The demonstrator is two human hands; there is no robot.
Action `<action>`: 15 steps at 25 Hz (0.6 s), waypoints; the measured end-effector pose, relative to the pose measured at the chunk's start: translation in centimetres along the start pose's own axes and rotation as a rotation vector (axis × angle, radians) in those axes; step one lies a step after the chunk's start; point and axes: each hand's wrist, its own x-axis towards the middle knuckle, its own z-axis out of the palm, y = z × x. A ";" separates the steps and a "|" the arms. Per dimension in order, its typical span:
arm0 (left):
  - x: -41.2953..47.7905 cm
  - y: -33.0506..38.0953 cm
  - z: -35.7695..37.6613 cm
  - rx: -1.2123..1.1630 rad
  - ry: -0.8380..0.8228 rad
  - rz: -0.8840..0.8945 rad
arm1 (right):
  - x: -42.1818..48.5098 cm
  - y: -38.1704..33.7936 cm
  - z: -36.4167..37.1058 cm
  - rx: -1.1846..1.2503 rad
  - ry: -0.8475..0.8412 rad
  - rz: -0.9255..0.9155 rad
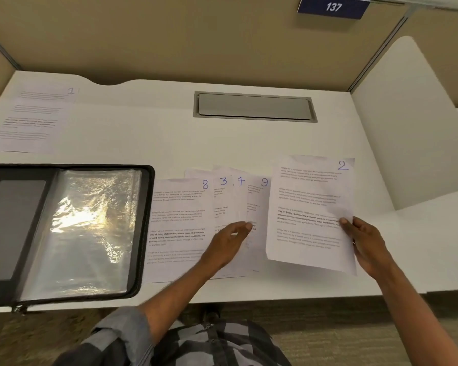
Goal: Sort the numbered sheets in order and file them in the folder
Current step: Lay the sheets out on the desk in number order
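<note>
- Far left on the desk [169, 138], sheet 1 [32, 117] lies alone. It looks like the start of the sorted pile.
- Near left, the folder [144, 228] lies open. Its shiny pockets look empty, so no filing is done yet.
- In the middle, sheet 8 [177, 220], sheet 3 [222, 196], sheet 4 [239, 196] and sheet 9 [259, 202] lie spread out, overlapping and out of order.
- The left hand [228, 241] rests on them with its fingers almost straight. It grips nothing.
- On the right, sheet 2 [310, 212] looks a bit lifted. The right hand [365, 244] pinches its right edge, thumb on top, other fingers hidden under.
- Most of the sorting is left to do.
</note>
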 end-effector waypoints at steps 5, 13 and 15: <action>1.8 3.5 0.3 -0.319 0.121 0.063 | -0.4 -0.6 3.7 0.010 -0.125 -0.016; 0.5 1.2 -14.2 -0.318 0.402 0.049 | 3.6 -3.4 17.5 -0.073 -0.322 -0.056; 0.4 1.1 -18.9 -0.317 0.472 0.029 | 5.0 -4.8 22.8 -0.074 -0.343 -0.084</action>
